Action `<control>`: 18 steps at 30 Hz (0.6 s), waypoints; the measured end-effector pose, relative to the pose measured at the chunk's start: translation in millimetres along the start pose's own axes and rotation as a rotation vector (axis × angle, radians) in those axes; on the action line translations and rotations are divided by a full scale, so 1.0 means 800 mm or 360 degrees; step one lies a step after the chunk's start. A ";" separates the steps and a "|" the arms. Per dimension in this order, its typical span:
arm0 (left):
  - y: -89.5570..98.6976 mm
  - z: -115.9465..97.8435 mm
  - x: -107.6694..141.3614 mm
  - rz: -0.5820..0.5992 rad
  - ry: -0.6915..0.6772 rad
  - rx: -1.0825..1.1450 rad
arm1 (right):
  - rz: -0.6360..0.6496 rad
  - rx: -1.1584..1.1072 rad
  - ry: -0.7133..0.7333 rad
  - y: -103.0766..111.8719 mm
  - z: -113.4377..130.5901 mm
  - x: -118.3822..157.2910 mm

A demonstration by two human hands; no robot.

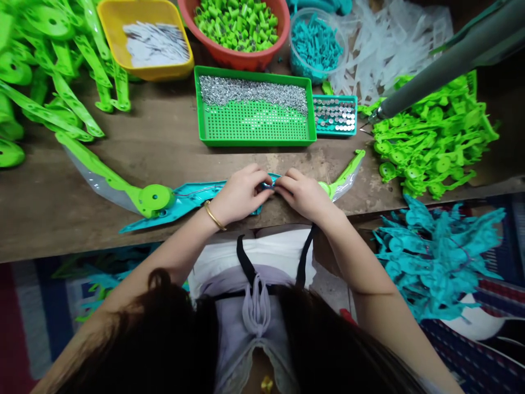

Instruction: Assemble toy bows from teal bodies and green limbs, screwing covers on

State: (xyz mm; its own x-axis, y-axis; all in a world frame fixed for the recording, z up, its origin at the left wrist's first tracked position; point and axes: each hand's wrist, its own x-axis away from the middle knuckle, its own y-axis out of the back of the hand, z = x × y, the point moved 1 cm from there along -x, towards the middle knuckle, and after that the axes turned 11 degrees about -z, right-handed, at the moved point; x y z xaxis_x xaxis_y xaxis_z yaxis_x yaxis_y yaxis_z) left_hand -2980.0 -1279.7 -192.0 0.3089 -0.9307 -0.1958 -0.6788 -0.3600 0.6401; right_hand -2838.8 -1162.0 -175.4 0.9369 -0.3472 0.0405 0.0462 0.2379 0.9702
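Observation:
A bow-shaped plastic toy lies along the table's near side. Its teal body [196, 192] is an open shell with a thin wire running inside. A green arm with a clear fin [107, 178] joins it at the left by a round hub [156, 198]; a second green arm [346, 172] curves up at the right. My left hand [245, 191], gold bangle on the wrist, is closed over the middle of the body, thumb and fingers pinching there. Fingertips of my right hand [302, 194] are pressed together at the same spot, and what they hold is hidden.
Beyond the hands stand a green tray [256, 141] of small screws and a teal tray [356, 115] of silvery discs. An electric screwdriver [435, 65] hangs at the right. Green parts [435, 142] are heaped there, teal shells [441, 257] below. Bowls [241, 57] line the back.

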 end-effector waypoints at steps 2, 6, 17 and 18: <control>0.002 0.001 0.001 0.0035 -0.0024 0.0046 | 0.0005 0.0084 0.0014 -0.001 0.001 -0.001; -0.007 0.005 0.007 -0.0160 -0.0057 -0.0034 | -0.0075 0.0198 -0.0067 -0.007 0.004 0.000; -0.028 -0.009 -0.001 -0.0030 -0.0156 -0.0753 | -0.0228 0.0013 -0.0316 -0.008 0.011 0.008; -0.028 -0.012 -0.004 0.0026 -0.0128 -0.0812 | -0.0247 -0.0031 -0.0302 -0.007 0.010 0.010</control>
State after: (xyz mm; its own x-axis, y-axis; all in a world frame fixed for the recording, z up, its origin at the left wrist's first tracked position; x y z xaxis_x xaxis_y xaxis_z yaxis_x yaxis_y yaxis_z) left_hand -2959.4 -1268.2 -198.9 0.2350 -0.9452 -0.2267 -0.2651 -0.2867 0.9206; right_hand -2834.6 -1173.6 -178.8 0.8362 -0.5449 -0.0626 0.1928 0.1853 0.9636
